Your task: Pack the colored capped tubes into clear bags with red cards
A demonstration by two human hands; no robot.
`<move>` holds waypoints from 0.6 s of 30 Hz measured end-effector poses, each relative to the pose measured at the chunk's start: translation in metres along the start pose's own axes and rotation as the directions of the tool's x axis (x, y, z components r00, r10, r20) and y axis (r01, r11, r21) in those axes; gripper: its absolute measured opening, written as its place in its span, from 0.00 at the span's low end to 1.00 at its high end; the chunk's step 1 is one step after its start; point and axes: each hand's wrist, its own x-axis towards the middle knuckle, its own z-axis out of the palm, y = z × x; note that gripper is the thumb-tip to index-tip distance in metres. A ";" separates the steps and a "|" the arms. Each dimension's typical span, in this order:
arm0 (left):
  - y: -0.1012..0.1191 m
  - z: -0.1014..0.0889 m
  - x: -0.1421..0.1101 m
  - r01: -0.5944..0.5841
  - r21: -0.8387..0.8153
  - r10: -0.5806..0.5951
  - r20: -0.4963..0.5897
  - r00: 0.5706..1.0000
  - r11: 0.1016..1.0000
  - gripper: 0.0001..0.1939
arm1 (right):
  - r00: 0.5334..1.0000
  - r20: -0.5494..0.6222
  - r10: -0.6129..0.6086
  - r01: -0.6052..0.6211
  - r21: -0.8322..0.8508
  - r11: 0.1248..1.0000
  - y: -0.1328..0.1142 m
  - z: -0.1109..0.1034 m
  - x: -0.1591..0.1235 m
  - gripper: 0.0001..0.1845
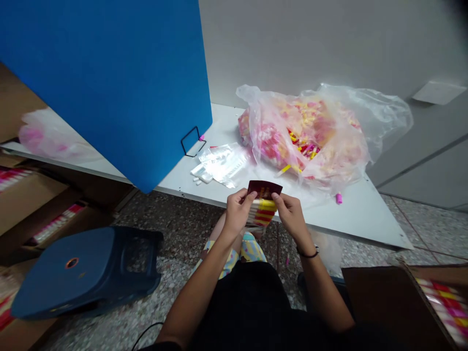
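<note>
My left hand (237,210) and my right hand (290,214) are both closed, each pinching one side of the same packet (261,217). A row of slim sticks shows in it, white at one end and yellow and red at the other; their kind cannot be made out. Across its top runs a dark maroon card (264,188) with faint gold print. The packet is held over my lap at the table's front edge. Behind it on the table are clear plastic sleeves (228,163) and a big translucent bag (266,141) with many pink, yellow and red small pieces.
On the white table (380,217) lies a pink cap-like piece (339,198). A blue panel (120,83) stands at the left beside a black wire stand (193,141). A dark blue stool (84,268) is on the floor. Cardboard boxes (383,302) flank me.
</note>
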 end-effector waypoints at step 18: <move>0.002 0.000 -0.001 -0.031 0.088 0.036 -0.053 0.998 0.996 0.20 | 0.980 0.147 -0.135 0.162 -0.190 0.968 0.003 -0.013 0.008 0.28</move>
